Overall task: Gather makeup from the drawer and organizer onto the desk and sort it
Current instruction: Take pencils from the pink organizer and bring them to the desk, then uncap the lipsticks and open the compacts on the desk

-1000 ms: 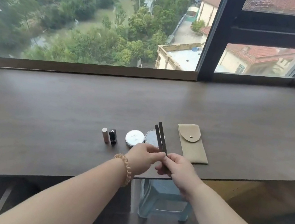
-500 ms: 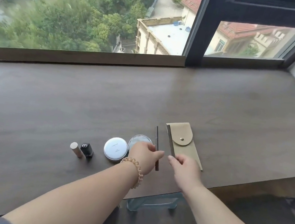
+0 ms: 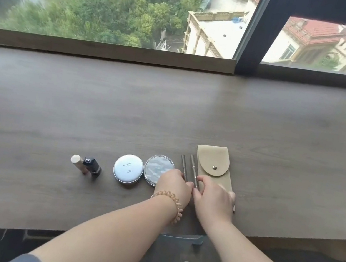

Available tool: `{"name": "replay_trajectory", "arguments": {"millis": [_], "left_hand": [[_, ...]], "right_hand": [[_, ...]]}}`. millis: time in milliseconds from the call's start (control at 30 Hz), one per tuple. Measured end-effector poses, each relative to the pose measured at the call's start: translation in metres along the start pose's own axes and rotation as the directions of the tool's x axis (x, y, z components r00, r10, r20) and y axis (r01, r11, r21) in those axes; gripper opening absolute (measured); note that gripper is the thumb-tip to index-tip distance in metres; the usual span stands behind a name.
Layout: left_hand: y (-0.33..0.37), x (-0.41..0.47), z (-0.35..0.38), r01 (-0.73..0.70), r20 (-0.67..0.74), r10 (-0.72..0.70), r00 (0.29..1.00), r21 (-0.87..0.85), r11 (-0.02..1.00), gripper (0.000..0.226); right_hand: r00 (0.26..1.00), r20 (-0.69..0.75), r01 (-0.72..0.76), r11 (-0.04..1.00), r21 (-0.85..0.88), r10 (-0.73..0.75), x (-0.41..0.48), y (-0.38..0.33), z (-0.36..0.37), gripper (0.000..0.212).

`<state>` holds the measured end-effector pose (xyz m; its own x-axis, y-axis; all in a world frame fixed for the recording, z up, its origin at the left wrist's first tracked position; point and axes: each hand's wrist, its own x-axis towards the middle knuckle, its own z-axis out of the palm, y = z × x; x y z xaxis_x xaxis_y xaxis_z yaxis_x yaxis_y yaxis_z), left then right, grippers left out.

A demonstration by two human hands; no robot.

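Sorting step: left pencil (image 3: pixel 183 167) and right pencil (image 3: pixel 193 169) are being squared side by side on the desk (image 3: pixel 171 107); judged nearly done.
Long axis: both are laid pointing away from the body, between clear compact (image 3: pixel 156 167) and pouch (image 3: pixel 213 160).
Left hand (image 3: pixel 174 185): set at the left pencil's near end; fingers curled under, so a grip cannot be told.
Right hand (image 3: pixel 214 198): fingers spread over the pouch's near end, forefinger tip touching the right pencil's near end.
Bearing: each pencil lies straight ahead of its own hand's fingertips.
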<state>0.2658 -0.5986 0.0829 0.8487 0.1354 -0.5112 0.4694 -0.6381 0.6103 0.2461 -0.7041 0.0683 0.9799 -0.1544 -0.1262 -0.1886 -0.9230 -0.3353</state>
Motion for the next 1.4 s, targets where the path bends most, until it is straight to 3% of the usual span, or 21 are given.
{"name": "replay_trajectory", "arguments": {"millis": [300,533,633,767,1100,1400], "left_hand": [[0.013,-0.005,0.017,0.068,-0.146,-0.049,0.988,0.134,0.989,0.027],[0.025,-0.020,0.024,0.107,-0.169,-0.087,0.982,0.114,0.988,0.020],[0.027,-0.027,0.021,0.090,-0.144,-0.077,0.987,0.087,0.992,0.031],[0.027,-0.037,0.010,0.023,-0.203,-0.023,0.979,-0.006,1.000,0.045],[-0.014,-0.065,-0.051,-0.118,-0.401,0.026,0.916,-0.206,0.972,0.031],[-0.092,-0.061,-0.135,-0.233,-0.665,-0.001,0.747,-0.263,0.936,0.015]], "right_hand": [[0.978,0.080,0.191,0.980,0.052,-0.194,0.008,0.016,-0.004,0.029],[0.889,0.235,0.422,0.903,-0.085,-0.394,0.012,0.019,-0.025,0.022],[0.857,0.282,0.477,0.871,-0.121,-0.430,0.012,0.022,-0.027,0.024],[0.866,0.185,0.485,0.870,-0.089,-0.464,0.014,0.017,-0.035,0.027],[0.821,0.031,0.568,0.821,0.060,-0.570,-0.002,-0.045,-0.047,0.027],[0.815,-0.008,0.577,0.811,0.101,-0.579,-0.021,-0.144,-0.002,0.031]]}}
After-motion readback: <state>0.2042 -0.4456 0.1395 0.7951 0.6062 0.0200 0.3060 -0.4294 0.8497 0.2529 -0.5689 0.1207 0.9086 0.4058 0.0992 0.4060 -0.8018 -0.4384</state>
